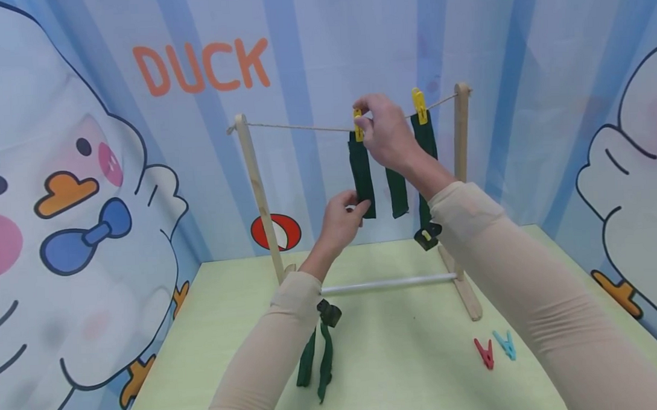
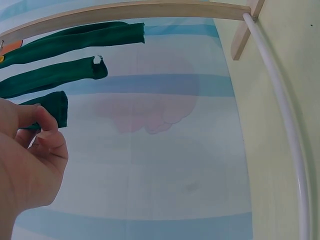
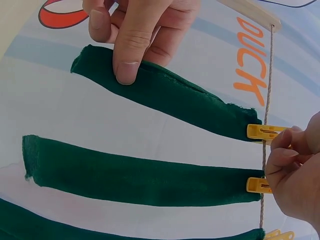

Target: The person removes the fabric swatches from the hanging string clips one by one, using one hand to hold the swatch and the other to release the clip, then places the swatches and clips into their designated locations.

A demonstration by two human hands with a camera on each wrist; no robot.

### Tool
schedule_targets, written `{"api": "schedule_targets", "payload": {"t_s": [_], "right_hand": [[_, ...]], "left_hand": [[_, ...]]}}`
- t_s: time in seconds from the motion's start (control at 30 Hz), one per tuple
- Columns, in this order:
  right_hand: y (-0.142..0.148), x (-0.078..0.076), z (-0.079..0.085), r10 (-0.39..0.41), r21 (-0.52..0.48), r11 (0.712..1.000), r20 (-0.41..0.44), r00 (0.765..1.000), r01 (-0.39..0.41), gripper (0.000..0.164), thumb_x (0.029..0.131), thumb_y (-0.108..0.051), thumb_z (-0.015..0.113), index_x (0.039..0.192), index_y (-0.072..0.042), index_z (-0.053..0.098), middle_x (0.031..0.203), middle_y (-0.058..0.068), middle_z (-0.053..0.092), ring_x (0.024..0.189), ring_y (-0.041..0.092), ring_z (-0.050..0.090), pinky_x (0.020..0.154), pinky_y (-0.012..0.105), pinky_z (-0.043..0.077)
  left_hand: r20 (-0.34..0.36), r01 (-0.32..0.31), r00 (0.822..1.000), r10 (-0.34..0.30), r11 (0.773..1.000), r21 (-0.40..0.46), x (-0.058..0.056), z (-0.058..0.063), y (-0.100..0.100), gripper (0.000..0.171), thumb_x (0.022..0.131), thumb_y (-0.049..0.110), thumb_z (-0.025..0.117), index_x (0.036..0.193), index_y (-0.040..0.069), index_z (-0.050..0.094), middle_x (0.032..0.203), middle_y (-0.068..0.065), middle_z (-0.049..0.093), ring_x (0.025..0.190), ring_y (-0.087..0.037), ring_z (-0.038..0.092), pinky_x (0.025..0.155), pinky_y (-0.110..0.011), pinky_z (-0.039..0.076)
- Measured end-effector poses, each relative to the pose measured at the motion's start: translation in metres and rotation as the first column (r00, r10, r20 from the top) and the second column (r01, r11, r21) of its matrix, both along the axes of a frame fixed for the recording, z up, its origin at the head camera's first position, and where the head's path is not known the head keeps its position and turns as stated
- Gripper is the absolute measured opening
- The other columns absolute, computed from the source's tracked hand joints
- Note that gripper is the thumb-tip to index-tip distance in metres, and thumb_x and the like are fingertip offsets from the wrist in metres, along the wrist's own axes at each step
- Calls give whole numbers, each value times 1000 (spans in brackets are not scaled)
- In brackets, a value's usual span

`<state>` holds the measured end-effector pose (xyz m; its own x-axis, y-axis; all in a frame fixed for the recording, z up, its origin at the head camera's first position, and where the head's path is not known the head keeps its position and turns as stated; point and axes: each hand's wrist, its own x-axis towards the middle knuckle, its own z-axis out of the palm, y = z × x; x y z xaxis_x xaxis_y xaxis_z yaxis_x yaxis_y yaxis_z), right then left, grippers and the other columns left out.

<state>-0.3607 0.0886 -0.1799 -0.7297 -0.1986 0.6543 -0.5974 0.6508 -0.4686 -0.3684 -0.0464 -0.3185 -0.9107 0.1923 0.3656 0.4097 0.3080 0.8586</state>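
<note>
My right hand [image 1: 385, 130] pinches a yellow clothespin [image 3: 257, 131] that sits on the string, clipped over the top end of a green cloth strip [image 1: 362, 173]. Lower down, my left hand [image 1: 340, 219] holds the same strip near its bottom end, thumb on the front face. Two more green strips hang to the right: a middle strip [image 1: 397, 193], its clothespin [image 3: 256, 185] hidden by my right hand in the head view, and a right-hand strip [image 1: 425, 135] under another yellow clothespin [image 1: 420, 107].
The string [image 1: 298, 127] runs between a left wooden post [image 1: 257, 189] and a right wooden post [image 1: 461, 134]. A white rod [image 1: 391, 283] joins them below. Green strips [image 1: 307, 362] lie front left on the table; a red clothespin [image 1: 486, 354] and a blue clothespin [image 1: 506, 346] lie front right.
</note>
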Motion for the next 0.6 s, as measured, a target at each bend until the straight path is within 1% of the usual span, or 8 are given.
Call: {"api": "schedule_targets", "payload": {"t_s": [0.07, 0.17, 0.23, 0.3, 0.43, 0.53, 0.6], "right_hand": [[0, 0, 0, 0, -9, 1000, 3, 1000, 0, 31, 106, -10, 47, 135, 0, 52, 130, 16, 53, 109, 27, 56, 89, 35, 50], [-1, 1, -1, -9, -32, 999, 9, 1000, 9, 30, 106, -11, 48, 134, 0, 54, 129, 15, 55, 108, 26, 57, 90, 35, 51], [-2, 1, -1, -16, -51, 999, 11, 1000, 17, 29, 106, -11, 49, 133, -1, 55, 129, 14, 57, 107, 25, 58, 90, 35, 52], [-2, 2, 0, -23, -68, 997, 8, 1000, 23, 29, 105, -11, 51, 131, -1, 57, 128, 14, 59, 105, 24, 60, 88, 35, 53], [-3, 3, 0, -31, -88, 996, -8, 999, 30, 27, 105, -12, 52, 129, -2, 60, 126, 13, 61, 98, 23, 61, 81, 33, 53], [-3, 4, -1, -37, -94, 995, -25, 999, 34, 25, 104, -11, 54, 126, -2, 62, 124, 12, 63, 93, 22, 61, 77, 31, 52], [-3, 4, -1, -41, -102, 994, -39, 998, 37, 24, 104, -11, 55, 123, -2, 65, 122, 12, 64, 87, 22, 60, 71, 30, 49]], "left_hand": [[-2, 3, 1000, -3, 1000, 0, 0, -1, 0, 14, 101, 18, 61, 106, 7, 67, 102, -8, 63, 67, -25, 57, 62, -28, 47], [-5, 12, 1000, -12, 1000, 3, 0, -1, -1, 14, 102, 18, 61, 106, 6, 67, 102, -8, 63, 72, -35, 59, 61, -28, 47], [-8, 16, 1000, -16, 1000, 5, 0, -1, -1, 14, 102, 19, 61, 105, 7, 67, 102, -8, 63, 74, -38, 59, 60, -28, 46], [-13, 17, 1000, -17, 1000, 4, 0, -1, -2, 14, 102, 19, 61, 105, 7, 67, 102, -8, 63, 72, -36, 59, 60, -29, 46], [-19, 18, 1000, -18, 1000, 2, 1, 0, -3, 14, 102, 18, 61, 104, 7, 67, 101, -8, 63, 68, -29, 57, 60, -28, 46], [-18, 21, 1000, -21, 1000, -3, 2, 0, -3, 13, 102, 18, 61, 104, 7, 67, 101, -8, 63, 67, -27, 57, 60, -29, 46], [-15, 23, 1000, -23, 1000, -8, 2, 0, -3, 13, 102, 18, 61, 104, 6, 66, 101, -8, 63, 66, -26, 56, 60, -29, 46]]}}
